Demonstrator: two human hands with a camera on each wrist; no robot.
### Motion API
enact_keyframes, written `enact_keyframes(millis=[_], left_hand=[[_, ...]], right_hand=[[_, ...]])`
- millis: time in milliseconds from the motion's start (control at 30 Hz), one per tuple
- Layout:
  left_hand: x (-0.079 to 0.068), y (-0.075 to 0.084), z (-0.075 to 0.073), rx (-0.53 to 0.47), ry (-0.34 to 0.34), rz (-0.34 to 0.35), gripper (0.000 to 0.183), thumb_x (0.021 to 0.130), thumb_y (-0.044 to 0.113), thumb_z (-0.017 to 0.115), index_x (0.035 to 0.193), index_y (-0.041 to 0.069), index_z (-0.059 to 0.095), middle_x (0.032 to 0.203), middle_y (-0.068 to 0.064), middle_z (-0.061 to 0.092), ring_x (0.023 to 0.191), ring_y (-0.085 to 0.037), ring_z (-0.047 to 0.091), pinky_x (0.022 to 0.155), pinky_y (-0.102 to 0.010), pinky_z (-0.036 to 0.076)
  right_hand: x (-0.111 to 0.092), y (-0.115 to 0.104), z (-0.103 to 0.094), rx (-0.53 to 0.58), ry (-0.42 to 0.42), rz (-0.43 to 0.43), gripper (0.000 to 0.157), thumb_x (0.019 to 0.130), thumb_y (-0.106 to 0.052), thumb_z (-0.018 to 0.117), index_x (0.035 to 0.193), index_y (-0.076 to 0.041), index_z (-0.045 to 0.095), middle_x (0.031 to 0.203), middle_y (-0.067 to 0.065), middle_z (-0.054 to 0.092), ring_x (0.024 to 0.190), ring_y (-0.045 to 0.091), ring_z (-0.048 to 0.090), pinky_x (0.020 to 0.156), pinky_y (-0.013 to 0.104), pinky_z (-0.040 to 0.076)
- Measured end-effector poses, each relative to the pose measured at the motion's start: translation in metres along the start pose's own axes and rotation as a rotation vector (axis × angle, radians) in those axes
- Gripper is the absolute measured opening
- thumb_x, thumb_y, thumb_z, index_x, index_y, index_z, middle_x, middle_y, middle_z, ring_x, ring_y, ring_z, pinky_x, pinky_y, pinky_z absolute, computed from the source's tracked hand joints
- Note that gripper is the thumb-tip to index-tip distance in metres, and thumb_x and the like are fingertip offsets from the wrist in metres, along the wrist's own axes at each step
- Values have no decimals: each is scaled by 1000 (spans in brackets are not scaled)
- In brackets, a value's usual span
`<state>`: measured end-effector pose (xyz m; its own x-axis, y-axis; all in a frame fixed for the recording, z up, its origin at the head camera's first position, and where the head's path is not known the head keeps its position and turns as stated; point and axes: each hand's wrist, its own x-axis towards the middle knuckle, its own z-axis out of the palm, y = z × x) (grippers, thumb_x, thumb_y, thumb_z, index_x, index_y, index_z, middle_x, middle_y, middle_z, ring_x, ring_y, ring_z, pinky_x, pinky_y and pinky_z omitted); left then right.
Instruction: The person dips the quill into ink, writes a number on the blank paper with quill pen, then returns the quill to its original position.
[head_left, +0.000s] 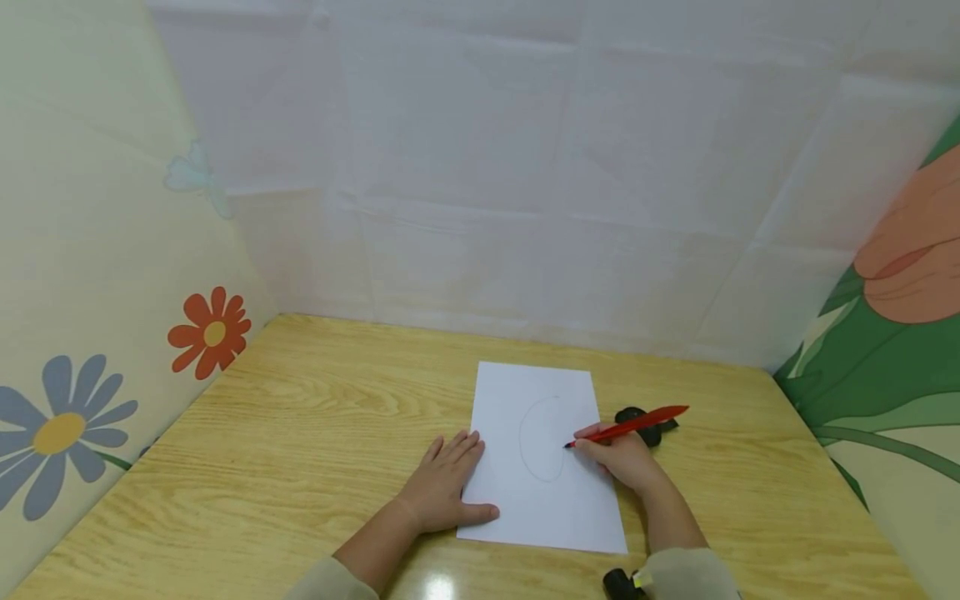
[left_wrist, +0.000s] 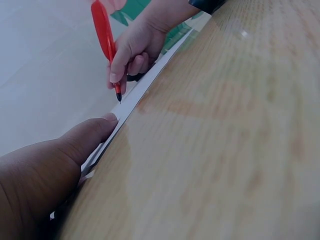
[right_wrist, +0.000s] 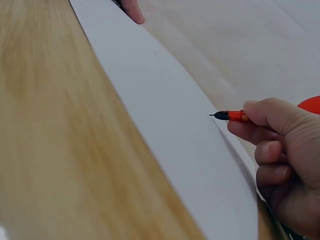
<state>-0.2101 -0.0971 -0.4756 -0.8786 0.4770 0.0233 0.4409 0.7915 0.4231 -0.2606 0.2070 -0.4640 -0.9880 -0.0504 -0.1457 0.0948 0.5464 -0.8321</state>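
A white sheet of paper (head_left: 510,508) lies on the wooden table, bearing a thin curved pencil-like line (head_left: 521,437) that forms most of an oval, with a gap at its upper right. My right hand (head_left: 622,457) pinches a red pen (head_left: 637,422) with a black tip and a broad, feather-shaped red end. In the head view the tip is at the lower right end of the line; the right wrist view shows it right at the paper. My left hand (head_left: 442,490) rests flat with fingers spread on the sheet's left edge, its thumb over the paper.
Behind my right hand sits a black object (head_left: 639,427) on the table (head_left: 337,417). Another black piece (head_left: 619,583) is by the right sleeve. A white sheet hangs at the back (head_left: 465,167), and flower-patterned panels (head_left: 82,233) stand at both sides.
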Motion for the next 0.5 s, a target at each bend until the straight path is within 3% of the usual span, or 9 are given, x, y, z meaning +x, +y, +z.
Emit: enact_keyframes(millis=[500], left_hand=[[0, 0, 0, -4, -3, -6, 100, 81, 66, 64, 151, 1, 34, 161, -14, 29, 151, -31, 21, 123, -55, 10]], right_hand=[[1, -4, 2, -20, 13, 1, 21, 89, -28, 72, 105, -16, 74, 58, -1, 49, 53, 15, 44, 53, 24, 38]])
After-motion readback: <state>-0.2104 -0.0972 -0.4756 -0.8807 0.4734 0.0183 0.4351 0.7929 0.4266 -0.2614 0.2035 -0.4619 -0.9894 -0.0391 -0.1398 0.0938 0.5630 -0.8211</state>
